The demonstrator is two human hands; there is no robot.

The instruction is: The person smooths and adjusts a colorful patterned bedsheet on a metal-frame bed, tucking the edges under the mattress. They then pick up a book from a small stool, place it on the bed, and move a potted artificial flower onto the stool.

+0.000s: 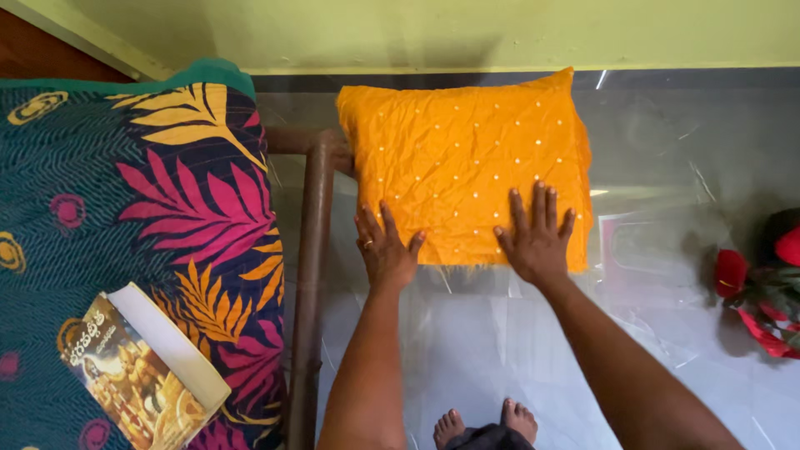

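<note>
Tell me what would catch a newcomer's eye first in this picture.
The bright orange folded cloth with small white dots lies in the middle on a glossy glass-topped table, with the left hand and right hand pressed flat on its near edge. At left, a teal bedspread with pink and yellow leaf prints carries a thick paperback book.

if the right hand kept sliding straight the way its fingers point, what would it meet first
The right hand lies flat on the orange dotted cloth, fingers pointing toward the far edge. It would cross more of that cloth, then probably reach the yellow-green wall behind; depth there is unclear.
</note>
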